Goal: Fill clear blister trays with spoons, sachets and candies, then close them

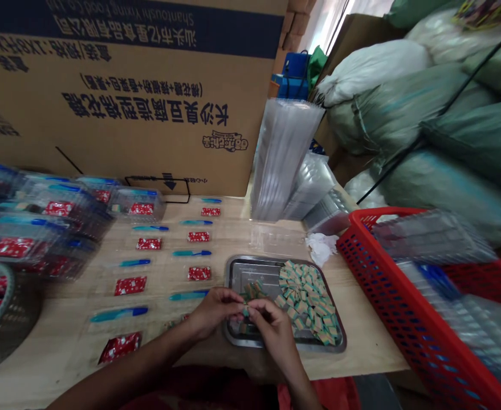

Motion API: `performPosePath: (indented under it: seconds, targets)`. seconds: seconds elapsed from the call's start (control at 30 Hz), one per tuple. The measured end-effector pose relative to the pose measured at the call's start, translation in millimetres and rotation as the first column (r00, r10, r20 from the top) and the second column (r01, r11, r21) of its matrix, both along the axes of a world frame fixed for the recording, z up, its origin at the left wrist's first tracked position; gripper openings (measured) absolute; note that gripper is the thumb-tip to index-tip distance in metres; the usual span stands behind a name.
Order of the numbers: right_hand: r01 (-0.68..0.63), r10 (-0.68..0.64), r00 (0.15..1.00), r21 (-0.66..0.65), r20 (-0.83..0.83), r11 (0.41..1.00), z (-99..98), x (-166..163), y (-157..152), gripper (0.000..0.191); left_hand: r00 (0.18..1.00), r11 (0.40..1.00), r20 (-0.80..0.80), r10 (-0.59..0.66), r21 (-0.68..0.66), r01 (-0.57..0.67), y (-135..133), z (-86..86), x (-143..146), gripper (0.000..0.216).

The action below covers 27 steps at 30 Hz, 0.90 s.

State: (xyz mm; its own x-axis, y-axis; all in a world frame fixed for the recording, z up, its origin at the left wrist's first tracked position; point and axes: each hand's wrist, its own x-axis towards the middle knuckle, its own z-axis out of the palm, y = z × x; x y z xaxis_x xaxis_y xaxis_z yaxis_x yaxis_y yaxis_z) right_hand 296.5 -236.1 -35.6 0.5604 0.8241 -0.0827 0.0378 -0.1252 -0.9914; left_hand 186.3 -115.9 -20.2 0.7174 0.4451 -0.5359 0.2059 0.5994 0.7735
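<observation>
My left hand [216,312] and my right hand [273,327] meet over the left part of a metal tray [261,263]. Their fingertips pinch a small tan-and-green square piece [245,311] between them, mostly hidden by the fingers. A large pile of similar tan-and-green pieces [309,299] covers the tray's right side. Just beyond my fingertips lies a smaller cluster [253,290] of darker green pieces. Left of the tray, clear plastic boxes stand in rows, each with a slim blue-and-teal item [192,253] and a red patterned packet [199,274].
Filled clear boxes [57,205] are stacked at left, behind a grey basket [8,319] of red packets. A big carton [147,102] stands at the back beside tall nested plastic trays [282,159]. A red basket [387,307] bounds the right; crumpled white tissue [321,247] lies near it.
</observation>
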Motion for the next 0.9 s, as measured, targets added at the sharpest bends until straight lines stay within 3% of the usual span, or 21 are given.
performPosePath:
  seconds: [0.1,0.17,0.37,0.53,0.63,0.7,0.8,0.9]
  targets:
    - [-0.050,0.048,0.993,-0.014,-0.106,0.999,3.3,2.4,1.0,0.030,0.999,0.988,0.003,0.050,-0.150,-0.049,1.3,0.1,-1.6,0.047]
    - [-0.042,0.040,0.991,-0.013,-0.130,0.999,3.6,1.2,3.4,0.030,0.996,0.980,-0.020,0.091,-0.175,-0.093,0.8,1.2,-1.6,0.048]
    - [0.027,-0.026,0.999,0.021,-0.020,0.999,-1.9,-13.3,11.1,0.028,0.988,0.982,-0.017,0.156,-0.107,-0.157,-4.3,2.0,-4.7,0.045]
    - [-0.072,0.079,0.987,-0.054,0.138,0.996,-10.2,-2.2,10.3,0.023,0.992,0.990,-0.073,0.103,0.100,-0.095,0.7,-3.0,-20.0,0.040]
    - [-0.030,0.095,0.871,-0.142,0.483,0.989,-10.6,7.3,16.3,0.022,0.990,0.981,-0.054,0.129,0.152,-0.120,5.7,-4.2,-26.3,0.038]
    - [-0.059,0.222,0.736,-0.267,0.639,0.962,-8.5,7.7,23.9,0.022,0.991,0.979,-0.052,0.121,0.169,-0.111,7.5,-5.4,-27.8,0.037]
    - [-0.080,0.384,0.606,-0.427,0.697,0.901,-5.7,4.6,33.7,0.020,0.990,0.977,-0.070,0.121,0.187,-0.106,8.2,-8.2,-28.1,0.032]
    - [-0.100,0.364,0.629,-0.393,0.687,0.914,-6.1,7.9,34.2,0.017,0.989,0.975,-0.056,0.140,0.184,-0.128,8.4,-9.4,-28.1,0.028]
